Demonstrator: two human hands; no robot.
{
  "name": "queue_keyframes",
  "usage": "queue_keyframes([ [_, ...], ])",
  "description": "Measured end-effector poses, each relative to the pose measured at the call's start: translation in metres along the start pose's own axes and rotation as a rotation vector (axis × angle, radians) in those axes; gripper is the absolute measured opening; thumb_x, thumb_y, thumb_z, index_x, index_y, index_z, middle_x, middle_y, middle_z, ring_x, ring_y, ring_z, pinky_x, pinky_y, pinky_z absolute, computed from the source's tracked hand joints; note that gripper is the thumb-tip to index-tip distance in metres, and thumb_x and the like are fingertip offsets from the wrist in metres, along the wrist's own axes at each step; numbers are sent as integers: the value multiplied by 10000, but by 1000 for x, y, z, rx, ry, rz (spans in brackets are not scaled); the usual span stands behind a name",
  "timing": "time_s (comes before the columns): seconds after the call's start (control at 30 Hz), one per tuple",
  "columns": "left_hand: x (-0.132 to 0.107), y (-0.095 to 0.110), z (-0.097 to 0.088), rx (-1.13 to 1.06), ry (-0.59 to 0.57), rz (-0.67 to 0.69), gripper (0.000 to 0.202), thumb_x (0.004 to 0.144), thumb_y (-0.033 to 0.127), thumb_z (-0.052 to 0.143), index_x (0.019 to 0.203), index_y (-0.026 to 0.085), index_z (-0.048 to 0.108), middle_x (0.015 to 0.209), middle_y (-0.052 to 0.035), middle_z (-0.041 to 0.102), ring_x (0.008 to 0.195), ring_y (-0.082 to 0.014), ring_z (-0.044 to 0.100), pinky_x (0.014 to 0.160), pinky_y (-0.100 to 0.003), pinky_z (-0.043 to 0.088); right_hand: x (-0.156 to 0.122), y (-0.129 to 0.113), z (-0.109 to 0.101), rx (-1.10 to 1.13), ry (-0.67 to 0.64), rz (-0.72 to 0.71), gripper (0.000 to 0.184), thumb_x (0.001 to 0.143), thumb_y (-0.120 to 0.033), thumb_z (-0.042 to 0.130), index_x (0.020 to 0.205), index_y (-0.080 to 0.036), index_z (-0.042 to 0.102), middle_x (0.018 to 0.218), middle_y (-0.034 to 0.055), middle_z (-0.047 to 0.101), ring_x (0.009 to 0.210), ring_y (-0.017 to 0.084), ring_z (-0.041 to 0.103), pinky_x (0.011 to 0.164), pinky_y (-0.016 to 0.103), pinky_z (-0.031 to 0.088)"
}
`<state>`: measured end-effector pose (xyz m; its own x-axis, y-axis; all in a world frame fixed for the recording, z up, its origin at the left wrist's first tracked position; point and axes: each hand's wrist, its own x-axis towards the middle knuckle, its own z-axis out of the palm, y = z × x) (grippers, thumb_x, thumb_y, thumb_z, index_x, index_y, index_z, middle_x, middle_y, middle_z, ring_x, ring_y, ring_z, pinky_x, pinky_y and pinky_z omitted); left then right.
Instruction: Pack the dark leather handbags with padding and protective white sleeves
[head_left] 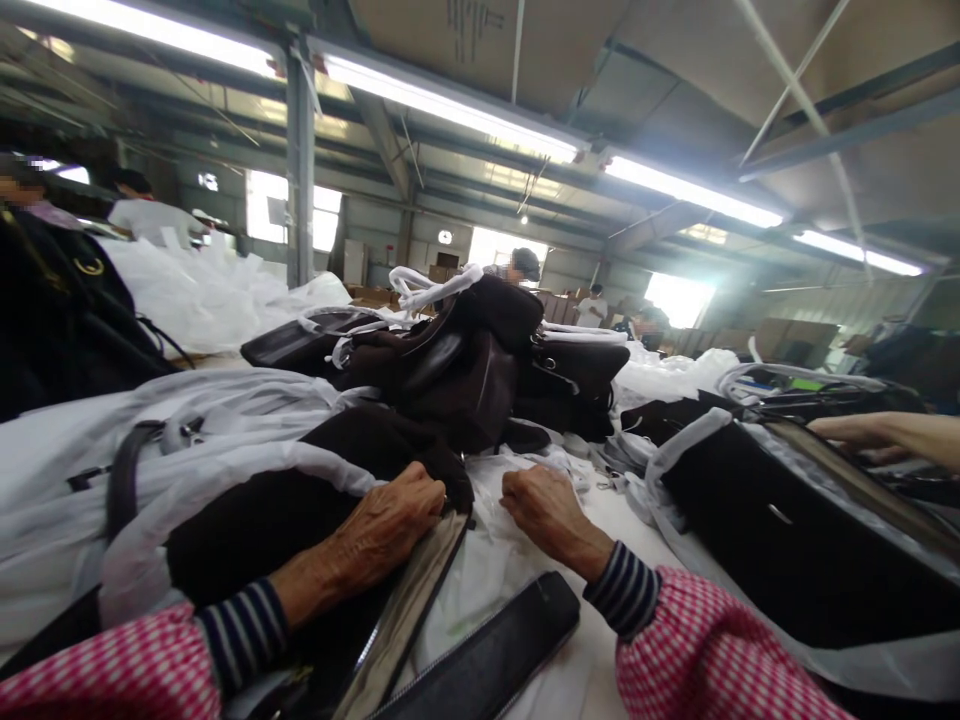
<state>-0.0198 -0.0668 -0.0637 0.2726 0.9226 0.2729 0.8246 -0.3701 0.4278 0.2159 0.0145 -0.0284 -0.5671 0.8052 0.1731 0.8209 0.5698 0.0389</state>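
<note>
My left hand (386, 525) is closed and grips the upper edge of a dark brown handbag (300, 500) lying in front of me. Thin white plastic wrap (217, 470) partly covers the bag. My right hand (544, 505) is closed in a fist, pinching clear plastic film (510, 475) that lies on the table just right of the bag. A black strap-like piece (495, 650) lies below, between my two forearms. Both sleeves are pink checked with striped cuffs.
A pile of dark handbags (465, 365) with wrapped white handles rises behind my hands. A black bag in plastic (787, 530) sits at the right, with another person's hand (877, 435) reaching over it. White plastic heaps (202, 285) fill the left. Other people stand far back.
</note>
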Motion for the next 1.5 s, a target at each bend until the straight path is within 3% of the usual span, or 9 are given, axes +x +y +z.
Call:
queue_keyframes([
  [0.2, 1, -3, 3, 50, 3, 44, 188, 1034, 187, 372, 909, 198, 512, 945, -26, 475, 764, -179, 483, 700, -338, 364, 1, 15, 11, 134, 16, 15, 241, 976, -338, 617, 880, -177, 768, 891, 93, 756, 876, 240, 686, 722, 311, 399],
  [0.33, -3, 5, 1, 210, -51, 194, 246, 1029, 78, 373, 859, 193, 508, 959, -56, 558, 925, -227, 495, 765, -344, 401, 6, 15, 14, 290, 36, 20, 124, 899, -225, 687, 820, -166, 761, 836, 68, 739, 829, 205, 663, 727, 288, 402],
  [0.43, -10, 11, 1, 298, -77, 363, 230, 985, 21, 445, 1011, 212, 571, 1112, -62, 627, 1069, -248, 498, 867, -360, 417, -1, 17, 13, 336, 51, 35, 147, 891, -192, 674, 758, -165, 730, 731, 33, 704, 737, 167, 635, 702, 263, 409],
  [0.53, -14, 15, 4, 391, -43, 413, 395, 932, -36, 431, 1170, 235, 592, 1216, -75, 648, 1168, -267, 507, 961, -390, 405, -23, 22, 10, 478, 56, 43, 219, 882, -191, 649, 666, -163, 667, 621, 2, 645, 633, 135, 587, 641, 239, 400],
  [0.67, -8, 14, 7, 507, -46, 340, 365, 923, -27, 398, 1091, 203, 626, 1098, -99, 661, 1007, -294, 564, 869, -428, 416, -61, 18, 8, 981, -86, 83, 144, 882, -251, 606, 810, -160, 692, 536, -40, 573, 462, 101, 439, 495, 217, 321],
  [0.73, -3, 11, 5, 372, -44, 235, 297, 940, 6, 401, 1011, 197, 618, 1015, -83, 644, 902, -274, 565, 807, -408, 405, -72, 8, 8, 1086, -132, 104, 195, 894, -327, 610, 826, -161, 685, 542, -38, 578, 439, 96, 411, 460, 218, 289],
  [0.9, 5, -2, -4, 5, 27, -61, 138, 996, 242, 480, 916, 193, 582, 863, -32, 604, 793, -219, 568, 756, -345, 378, -66, -27, 12, 1031, -57, -31, 239, 865, -320, 638, 679, -171, 614, 616, -30, 533, 581, 111, 478, 563, 235, 337],
  [1.1, 7, -11, -10, -254, 36, -127, 216, 896, 347, 542, 841, 165, 644, 776, -17, 639, 743, -189, 574, 675, -286, 400, -52, -51, 19, 959, -101, -24, 235, 760, -213, 597, 574, -185, 456, 574, -41, 378, 571, 110, 364, 541, 267, 230],
  [1.5, 5, -9, -8, -365, 90, -163, 160, 810, 321, 598, 781, 170, 644, 741, -9, 619, 733, -185, 544, 666, -288, 358, -44, -54, 25, 1033, -54, 70, 184, 742, -240, 571, 571, -176, 547, 554, -20, 475, 560, 125, 426, 539, 255, 281],
])
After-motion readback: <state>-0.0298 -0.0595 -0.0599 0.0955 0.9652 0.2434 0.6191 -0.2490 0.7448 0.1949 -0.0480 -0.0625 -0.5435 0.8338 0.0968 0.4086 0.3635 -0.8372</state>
